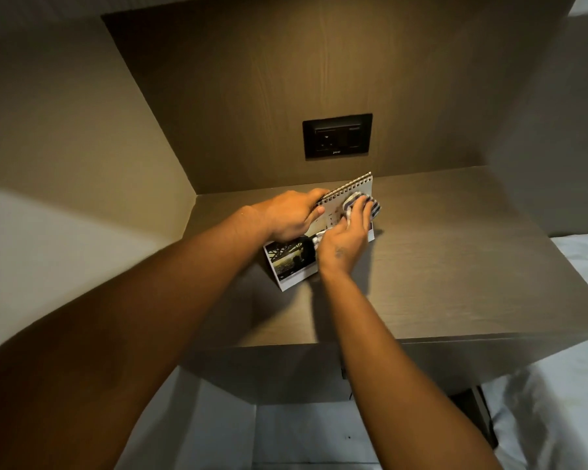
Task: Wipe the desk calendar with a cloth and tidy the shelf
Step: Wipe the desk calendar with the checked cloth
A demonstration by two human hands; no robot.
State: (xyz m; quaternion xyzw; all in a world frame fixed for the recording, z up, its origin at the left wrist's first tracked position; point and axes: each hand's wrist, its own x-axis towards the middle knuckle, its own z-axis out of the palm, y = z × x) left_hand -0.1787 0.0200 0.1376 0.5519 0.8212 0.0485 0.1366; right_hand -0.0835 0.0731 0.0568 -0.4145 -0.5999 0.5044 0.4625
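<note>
**Cloth pressed to the calendar on the shelf**

A desk calendar [291, 262] stands tent-wise on the brown wooden shelf [455, 266], just left of the middle of the frame. Its spiral-bound top edge runs up toward the right, and a dark photo fills the lower left part of the page that faces the camera.

The left hand [291, 215] is closed on the upper left corner of the calendar, fingers curled over the spiral binding and thumb across the page. The right hand [345, 239] lies flat against the right half of the page, fingers spread over a bunched cloth [360, 206] with dark and light stripes. The cloth is pinned between the palm and the page; part of it shows above the fingertips near the binding, and a small bit shows below the thumb.

A black wall socket [337, 135] sits in the wood panel behind the shelf, above the calendar. White bedding [557, 418] fills the lower right corner of the frame, beside and below the shelf's front edge. Both forearms reach in from the bottom of the frame.
</note>
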